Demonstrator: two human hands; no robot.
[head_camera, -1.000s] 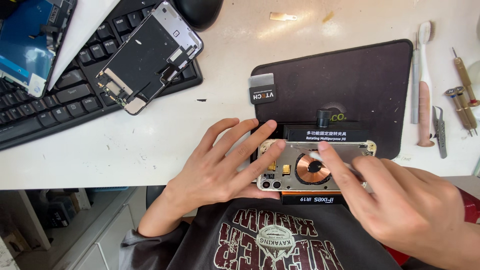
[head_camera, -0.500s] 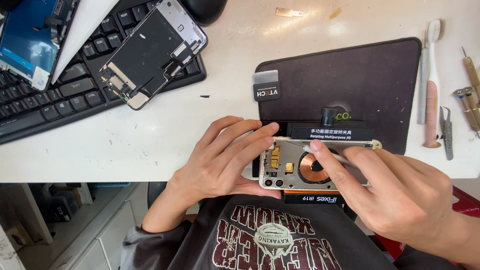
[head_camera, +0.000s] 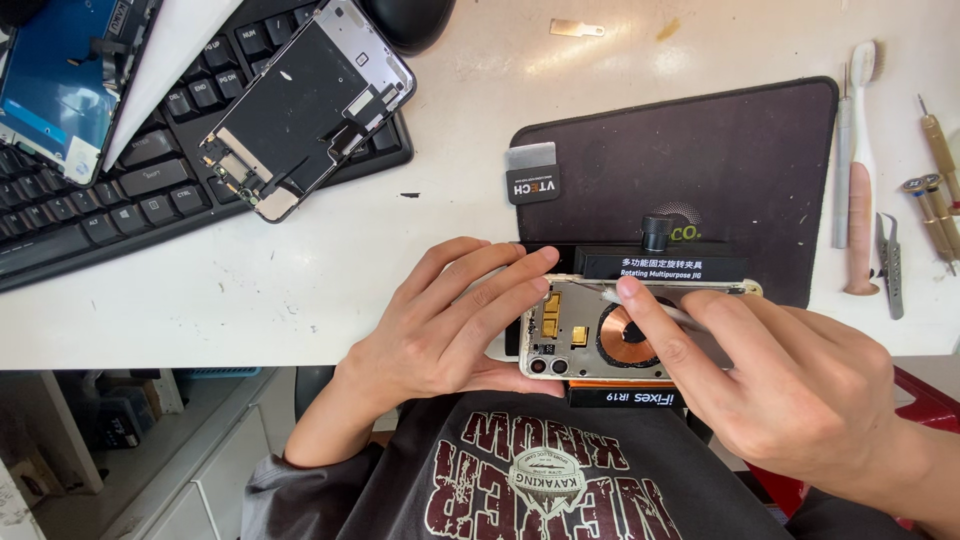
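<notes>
Head view, low middle: an open phone shell sits in a black clamp stand at the table's near edge.
Phone shell: a round copper coil shows in its middle.
Left hand: fingers stretched almost flat over the shell's left end, thumb under its bottom edge, so it grips that end.
Right hand: fingers curled, pinching a thin white stick whose tip lies on the shell's top edge.
Middle right: a dark mat lies under the stand.
Far right: a toothbrush and small screwdrivers.
Upper left: a black keyboard with a phone screen part lying on it.
</notes>
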